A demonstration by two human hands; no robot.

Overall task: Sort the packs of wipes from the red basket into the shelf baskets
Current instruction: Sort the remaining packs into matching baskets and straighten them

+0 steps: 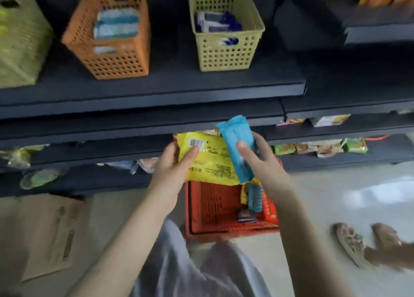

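My left hand grips a yellow pack of wipes by its left end, barcode side up. My right hand holds a light-blue pack, tilted and overlapping the yellow pack's right side. Both packs hover above the red basket on the floor, which holds another blue pack, a yellow one and a dark one. On the shelf above stand an orange basket with blue-and-white packs, a beige basket with dark-blue packs and a green basket at the far left.
Dark shelf boards jut out between my hands and the shelf baskets. Lower shelves carry snack packets. A cardboard box lies on the floor at the left. Another person's sandalled feet stand on the right.
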